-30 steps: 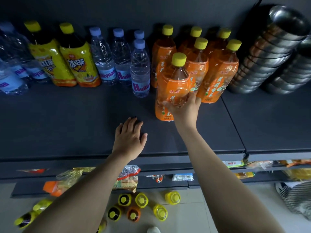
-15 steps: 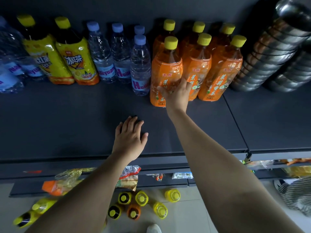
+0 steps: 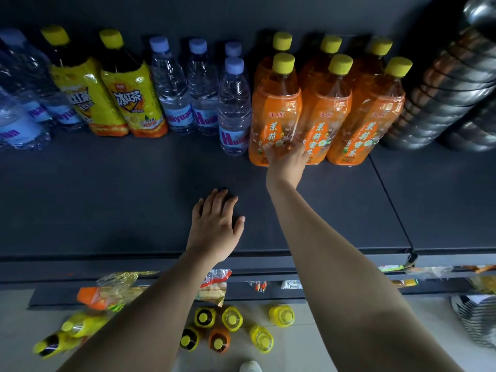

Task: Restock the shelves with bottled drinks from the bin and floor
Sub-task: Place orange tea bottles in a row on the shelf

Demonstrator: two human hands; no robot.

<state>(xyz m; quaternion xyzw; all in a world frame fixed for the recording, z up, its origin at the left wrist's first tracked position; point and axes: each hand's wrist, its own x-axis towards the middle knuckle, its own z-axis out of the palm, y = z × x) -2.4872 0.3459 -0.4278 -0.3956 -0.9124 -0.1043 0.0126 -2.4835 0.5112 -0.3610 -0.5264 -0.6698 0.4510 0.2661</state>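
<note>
An orange tea bottle (image 3: pixel 274 111) with a yellow cap stands upright on the dark shelf (image 3: pixel 107 200), at the left front of a group of like orange bottles (image 3: pixel 367 114). My right hand (image 3: pixel 287 159) grips its lower part from the front. My left hand (image 3: pixel 216 226) rests flat on the shelf, fingers straight, holding nothing. Several yellow-capped bottles (image 3: pixel 230 328) stand on the floor below the shelf.
Water bottles (image 3: pixel 233 108) and yellow iced-tea bottles (image 3: pixel 131 100) line the shelf's back left. Stacked metal bowls (image 3: pixel 445 98) lie at the right. Snack packets (image 3: pixel 214 285) sit on the lower shelf. Two bottles (image 3: pixel 67 334) lie on the floor at left.
My right hand has pushed the orange bottle back from mid-shelf into line with the other orange bottles. My left hand has stayed flat on the shelf.
</note>
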